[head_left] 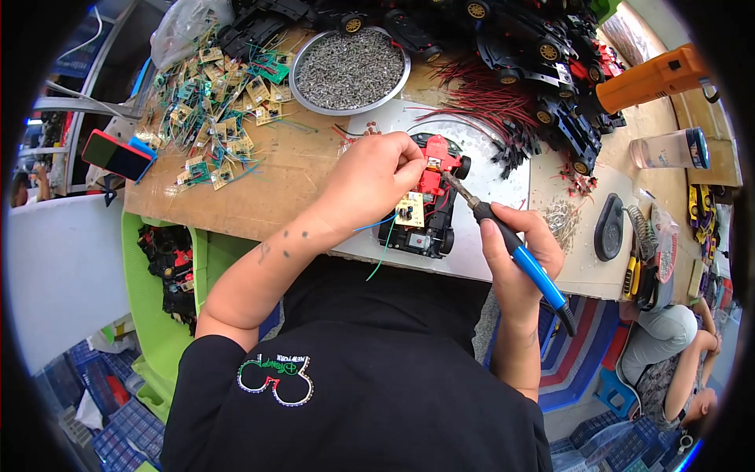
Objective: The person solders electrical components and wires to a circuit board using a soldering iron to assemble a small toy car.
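Observation:
A black and red toy car chassis lies on a white board in front of me. On its left side rests a small tan circuit board with a blue and a green wire trailing off. My left hand is over the chassis's left edge, its fingertips pinched together; what they grip, if anything, is hidden. In my right hand is a soldering iron with a blue and black handle. The iron's metal tip meets or nearly meets the red part of the chassis.
A round metal bowl of small screws stands at the back. Wired circuit boards are heaped on the left, red wires and black toy cars back right. A green crate is below left; another person sits at right.

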Action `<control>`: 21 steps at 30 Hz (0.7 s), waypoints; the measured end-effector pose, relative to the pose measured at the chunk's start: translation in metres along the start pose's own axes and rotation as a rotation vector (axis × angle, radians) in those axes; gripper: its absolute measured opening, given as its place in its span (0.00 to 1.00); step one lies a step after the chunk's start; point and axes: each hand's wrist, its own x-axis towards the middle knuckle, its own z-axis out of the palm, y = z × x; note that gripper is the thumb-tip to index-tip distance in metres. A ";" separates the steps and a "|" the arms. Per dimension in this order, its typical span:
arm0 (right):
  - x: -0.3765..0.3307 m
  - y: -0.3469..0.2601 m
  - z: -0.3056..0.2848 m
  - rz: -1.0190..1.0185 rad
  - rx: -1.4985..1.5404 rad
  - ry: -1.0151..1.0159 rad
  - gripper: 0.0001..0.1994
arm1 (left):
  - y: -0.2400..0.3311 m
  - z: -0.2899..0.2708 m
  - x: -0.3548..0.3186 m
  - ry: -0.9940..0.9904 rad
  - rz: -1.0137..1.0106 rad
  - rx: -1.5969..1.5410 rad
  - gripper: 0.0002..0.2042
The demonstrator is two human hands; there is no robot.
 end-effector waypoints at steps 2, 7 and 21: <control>0.001 0.000 0.001 -0.019 -0.010 -0.007 0.10 | -0.002 0.001 0.000 0.011 0.006 -0.011 0.08; 0.003 0.000 0.004 -0.022 -0.042 -0.010 0.10 | -0.001 0.003 -0.002 0.035 0.010 0.025 0.07; 0.021 -0.008 0.003 -0.076 -0.099 -0.112 0.10 | 0.001 0.006 -0.002 0.072 0.033 0.009 0.06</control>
